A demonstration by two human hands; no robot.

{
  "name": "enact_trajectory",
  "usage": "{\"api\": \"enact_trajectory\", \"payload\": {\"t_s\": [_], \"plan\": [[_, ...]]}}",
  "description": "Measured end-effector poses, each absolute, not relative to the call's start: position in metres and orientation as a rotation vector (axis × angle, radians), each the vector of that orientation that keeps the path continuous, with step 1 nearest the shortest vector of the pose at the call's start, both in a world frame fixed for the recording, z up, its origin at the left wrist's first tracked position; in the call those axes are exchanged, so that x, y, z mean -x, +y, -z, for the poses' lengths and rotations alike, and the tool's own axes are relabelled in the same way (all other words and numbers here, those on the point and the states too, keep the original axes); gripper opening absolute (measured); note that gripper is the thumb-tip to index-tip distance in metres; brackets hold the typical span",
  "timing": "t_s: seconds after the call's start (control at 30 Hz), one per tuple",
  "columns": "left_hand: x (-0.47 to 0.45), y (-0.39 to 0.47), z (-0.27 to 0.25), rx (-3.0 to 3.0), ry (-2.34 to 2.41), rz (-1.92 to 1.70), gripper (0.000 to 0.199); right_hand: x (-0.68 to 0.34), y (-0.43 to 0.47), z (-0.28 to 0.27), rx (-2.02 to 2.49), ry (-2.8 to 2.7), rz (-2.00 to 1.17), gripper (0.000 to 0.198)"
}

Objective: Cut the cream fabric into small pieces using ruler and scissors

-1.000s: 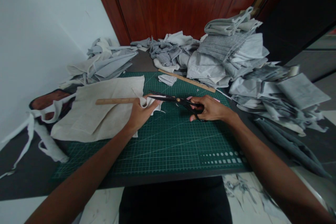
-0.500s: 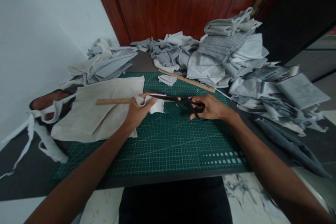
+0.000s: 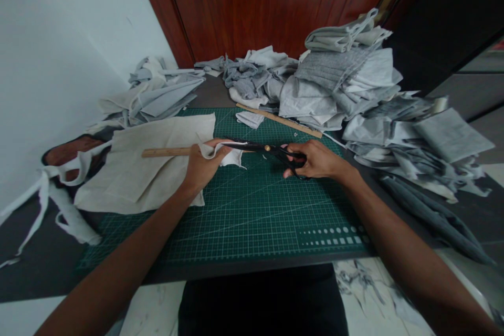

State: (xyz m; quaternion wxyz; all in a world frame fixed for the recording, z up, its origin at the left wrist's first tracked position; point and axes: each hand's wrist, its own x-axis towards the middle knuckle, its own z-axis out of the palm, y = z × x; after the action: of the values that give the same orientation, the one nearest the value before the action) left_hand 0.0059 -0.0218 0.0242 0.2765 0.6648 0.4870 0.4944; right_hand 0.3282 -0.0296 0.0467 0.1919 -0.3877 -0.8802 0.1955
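Note:
My left hand [image 3: 203, 165] is closed on a small white piece of cloth [image 3: 233, 157], whose free end sticks out to the right past my fingers. In my right hand [image 3: 315, 159] is a pair of black scissors [image 3: 268, 148], fingers through the handles and blades pointing left. The blades lie along the upper edge of the small cloth, close to my left fingertips. Under and behind my left hand a wooden ruler [image 3: 165, 152] rests on a large beige cloth [image 3: 129, 168]. Everything here is above a green cutting mat [image 3: 255, 215].
A second wooden ruler [image 3: 279, 119] lies slanted at the back of the mat beside a small folded grey cloth [image 3: 250, 119]. Piles of grey fabric [image 3: 334, 73] stand along the back and right. White strips [image 3: 73, 215] and more cloth [image 3: 157, 94] lie at the left by the wall.
My left hand has shifted slightly left, and a fold of the small cloth now curls up over its fingers. The scissors have barely moved.

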Motion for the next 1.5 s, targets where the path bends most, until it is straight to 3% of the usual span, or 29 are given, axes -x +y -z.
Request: {"api": "enact_trajectory", "payload": {"t_s": [1.17,1.5], "plan": [[-0.002,-0.021,-0.025,-1.761,1.499,-1.199,0.037,-0.333,-0.034,-0.055,1.182,-2.527,-0.358,0.027],[-0.002,-0.024,-0.028,-1.846,1.461,-1.083,0.031,-0.331,-0.038,-0.056,1.188,-2.532,-0.445,0.037]]}}
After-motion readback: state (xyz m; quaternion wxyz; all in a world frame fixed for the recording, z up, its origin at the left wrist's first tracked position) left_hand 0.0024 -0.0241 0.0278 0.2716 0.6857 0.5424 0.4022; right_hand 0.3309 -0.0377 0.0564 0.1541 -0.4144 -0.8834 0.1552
